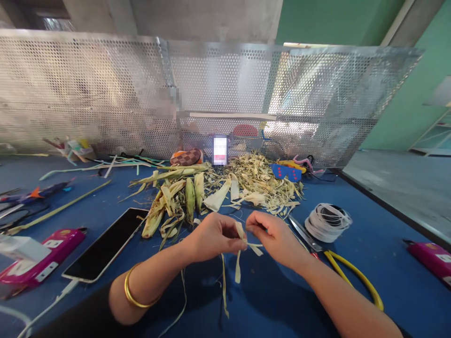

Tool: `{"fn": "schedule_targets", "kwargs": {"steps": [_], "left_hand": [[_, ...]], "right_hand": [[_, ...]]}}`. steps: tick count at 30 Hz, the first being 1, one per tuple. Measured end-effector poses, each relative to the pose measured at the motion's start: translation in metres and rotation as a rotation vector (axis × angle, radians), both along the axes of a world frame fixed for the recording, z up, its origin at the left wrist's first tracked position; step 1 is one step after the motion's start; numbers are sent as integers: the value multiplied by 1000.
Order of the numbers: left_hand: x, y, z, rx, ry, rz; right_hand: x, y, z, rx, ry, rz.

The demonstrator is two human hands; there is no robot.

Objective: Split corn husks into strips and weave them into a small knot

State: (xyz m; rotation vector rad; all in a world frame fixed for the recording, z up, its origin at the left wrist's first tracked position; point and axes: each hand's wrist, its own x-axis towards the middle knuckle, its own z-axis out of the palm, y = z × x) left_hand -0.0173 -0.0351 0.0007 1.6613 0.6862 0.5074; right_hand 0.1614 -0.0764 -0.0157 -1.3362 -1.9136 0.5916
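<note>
My left hand point(216, 237) pinches a small bundle of pale corn husk strips point(238, 270) between thumb and fingers. Several ends stick out of that grip: two hang down over the table and others point right. Just to its right, my right hand point(273, 237) has its fingertips drawn together beside the strips; whatever is in them is too small to make out. A thin white string point(183, 300) trails down below my left wrist. Behind my hands lie whole corn husks point(190, 199) and a heap of shredded husk point(262, 180).
Scissors with yellow handles point(343, 265) and a coil of white cord point(327, 223) lie right. At left are a black-screened phone point(109, 244) on a cable and a magenta power strip point(52, 253). A lit phone point(220, 150) stands before the perforated metal screen point(218, 80).
</note>
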Motion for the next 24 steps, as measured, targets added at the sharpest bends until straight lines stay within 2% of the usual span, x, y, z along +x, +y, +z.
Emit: {"fn": "schedule_targets", "kwargs": {"steps": [2, 4, 9, 13, 16, 21, 24], "left_hand": [[0, 2, 0, -59, -91, 66], [1, 4, 0, -42, -129, 167], [1, 8, -5, 136, -78, 347], [0, 5, -10, 472, 94, 405], [-2, 1, -13, 782, 202, 402], [-3, -4, -18, 1380, 462, 271], [1, -8, -20, 1548, 637, 165]], "right_hand": [[0, 2, -2, -106, 117, 15], [-1, 3, -4, -184, 206, 43], [-10, -2, -3, -250, 279, 57], [-13, -6, -3, -258, 286, 28], [-13, -7, -4, -184, 199, -34], [-11, -8, -6, 99, -83, -119], [-9, -7, -6, 233, -224, -128]]}}
